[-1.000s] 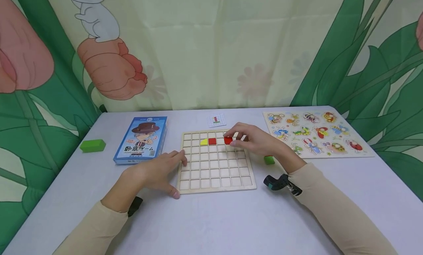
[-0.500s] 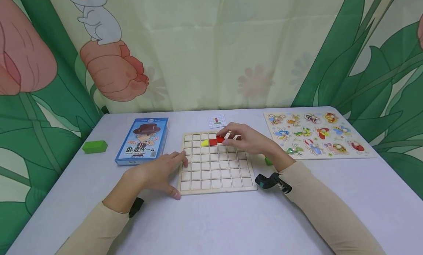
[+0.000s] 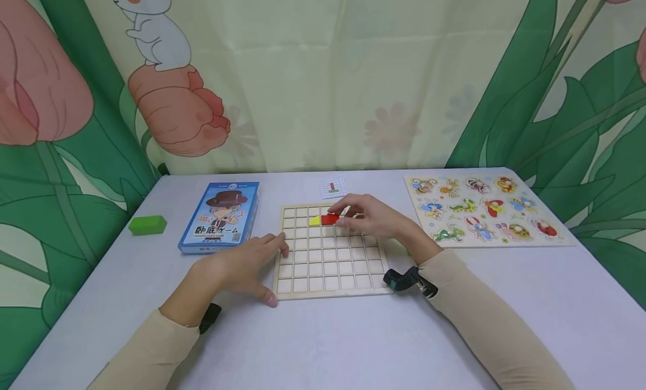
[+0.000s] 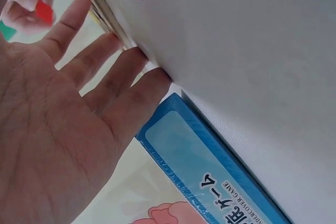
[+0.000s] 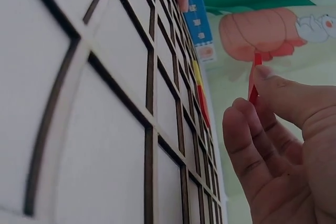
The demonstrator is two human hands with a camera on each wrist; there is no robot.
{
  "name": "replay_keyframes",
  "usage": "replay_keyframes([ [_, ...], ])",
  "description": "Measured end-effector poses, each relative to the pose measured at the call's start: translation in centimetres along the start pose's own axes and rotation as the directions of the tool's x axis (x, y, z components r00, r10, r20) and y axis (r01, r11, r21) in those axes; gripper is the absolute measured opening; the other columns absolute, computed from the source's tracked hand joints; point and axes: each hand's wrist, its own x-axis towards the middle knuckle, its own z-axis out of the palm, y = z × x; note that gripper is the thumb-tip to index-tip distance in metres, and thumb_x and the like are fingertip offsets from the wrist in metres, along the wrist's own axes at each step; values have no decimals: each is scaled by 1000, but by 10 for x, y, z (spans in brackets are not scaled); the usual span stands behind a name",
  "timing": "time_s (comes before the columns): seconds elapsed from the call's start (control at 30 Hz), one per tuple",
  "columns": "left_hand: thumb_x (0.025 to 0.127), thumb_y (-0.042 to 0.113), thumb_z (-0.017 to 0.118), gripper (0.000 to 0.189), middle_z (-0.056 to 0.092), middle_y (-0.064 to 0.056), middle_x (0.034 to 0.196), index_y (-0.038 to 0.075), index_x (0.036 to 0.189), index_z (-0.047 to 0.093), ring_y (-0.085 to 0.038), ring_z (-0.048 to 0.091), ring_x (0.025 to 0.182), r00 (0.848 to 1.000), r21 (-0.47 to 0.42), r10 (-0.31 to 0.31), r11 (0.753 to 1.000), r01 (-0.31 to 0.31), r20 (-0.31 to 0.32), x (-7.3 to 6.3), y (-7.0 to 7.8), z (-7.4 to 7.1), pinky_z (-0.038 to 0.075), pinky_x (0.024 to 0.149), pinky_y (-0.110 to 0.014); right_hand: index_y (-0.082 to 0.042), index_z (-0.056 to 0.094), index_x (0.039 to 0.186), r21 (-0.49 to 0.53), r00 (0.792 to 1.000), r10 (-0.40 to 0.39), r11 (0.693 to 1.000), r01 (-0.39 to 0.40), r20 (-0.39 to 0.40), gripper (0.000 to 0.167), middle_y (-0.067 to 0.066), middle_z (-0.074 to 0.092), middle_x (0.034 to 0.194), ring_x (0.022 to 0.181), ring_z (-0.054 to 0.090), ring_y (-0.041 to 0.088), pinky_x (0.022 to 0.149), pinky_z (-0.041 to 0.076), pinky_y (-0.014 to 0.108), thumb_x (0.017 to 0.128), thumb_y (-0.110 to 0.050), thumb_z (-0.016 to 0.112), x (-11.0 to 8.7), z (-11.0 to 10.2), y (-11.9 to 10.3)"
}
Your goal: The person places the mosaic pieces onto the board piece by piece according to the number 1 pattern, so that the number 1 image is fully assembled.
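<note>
A wooden grid board (image 3: 331, 294) lies in the middle of the table. One of its upper rows holds a yellow tile (image 3: 315, 220) and, beside it, a red tile (image 3: 325, 220). My right hand (image 3: 375, 217) pinches another red tile (image 5: 255, 80) between thumb and fingers, just above the board; in the right wrist view this tile stands tilted, apart from the grid. Along the board's left side rests my left hand (image 3: 232, 266), fingers extended and spread, fingertips touching the edge. The left wrist view shows its palm (image 4: 47, 129) holding nothing.
A blue game box (image 3: 218, 217) lies left of the board, with a green block (image 3: 147, 225) further left. Behind the board is a small pattern card (image 3: 332, 188). An insect puzzle board (image 3: 487, 210) occupies the back right.
My right hand has moved left with the pinched red tile, bringing it up beside the red tile in the grid. The small green piece is now hidden behind my right arm. My left hand stays put.
</note>
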Motion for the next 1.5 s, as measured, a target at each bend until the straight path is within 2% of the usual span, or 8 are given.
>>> replay_keyframes([
  [0.17, 68, 53, 93, 81, 37, -8, 161, 29, 130, 47, -27, 45, 138, 1000, -3, 4, 1000, -4, -1, 0, 0, 0, 40, 114, -50, -6, 66, 130, -44, 1000, 14, 999, -14, -6, 34, 11, 66, 120, 88, 69, 24, 86, 54, 36, 97, -12, 73, 3, 4, 2],
  [0.27, 68, 54, 93, 81, 35, -10, 163, 28, 130, 47, -29, 44, 140, 1000, -7, 8, 1000, -8, 1, -1, -1, 0, 39, 115, -51, -11, 69, 126, -85, 999, 51, 995, -52, -10, 33, 4, 67, 118, 91, 67, 19, 88, 52, 37, 94, -16, 76, 7, 8, 4],
  [0.47, 68, 55, 92, 80, 33, -10, 164, 28, 129, 47, -30, 44, 140, 1000, -6, 5, 1000, -5, 3, -3, -1, 0, 39, 114, -52, -17, 71, 123, -186, 998, 62, 981, -61, 3, 30, -4, 69, 116, 86, 63, 15, 82, 52, 32, 94, -21, 78, 14, 15, 4],
  [0.63, 69, 56, 91, 80, 35, -8, 163, 29, 130, 46, -29, 43, 140, 1000, 8, -22, 1000, 22, 6, -3, -1, -3, 39, 115, -51, -16, 71, 123, -217, 998, 57, 975, -54, 9, 28, -5, 69, 115, 83, 64, 15, 77, 54, 31, 95, -18, 76, 17, 18, -3],
  [0.87, 69, 56, 91, 81, 33, -12, 164, 28, 131, 46, -31, 42, 142, 1000, -10, 1, 1000, -1, 15, -2, -3, -1, 37, 116, -53, -15, 71, 121, -267, 994, 109, 958, -105, 2, 26, -2, 67, 115, 87, 62, 14, 82, 52, 31, 95, -16, 74, 17, 23, -7],
  [1.17, 70, 57, 91, 81, 30, -11, 166, 29, 131, 46, -31, 40, 144, 1000, -1, -6, 1000, 6, 16, -1, -1, -1, 37, 116, -53, -14, 70, 123, -344, 995, 90, 937, -69, 45, 27, -3, 67, 119, 91, 62, 13, 86, 52, 30, 97, -15, 71, 13, 19, -14],
  [1.37, 68, 57, 91, 82, 32, -9, 165, 29, 131, 46, -29, 42, 141, 1000, -6, -26, 1000, 26, 17, -1, 1, -2, 39, 115, -52, -13, 70, 125, -354, 996, 11, 935, 20, 86, 27, 1, 66, 122, 91, 66, 12, 85, 55, 31, 98, -17, 68, 3, 11, -27],
  [1.5, 68, 57, 91, 82, 32, -10, 164, 28, 131, 47, -28, 43, 140, 1000, -7, -15, 1000, 16, 12, -2, 0, -1, 39, 115, -51, -12, 69, 126, -361, 997, -7, 932, 35, 78, 29, 4, 66, 123, 91, 66, 12, 86, 55, 32, 98, -18, 68, -6, 5, -29],
])
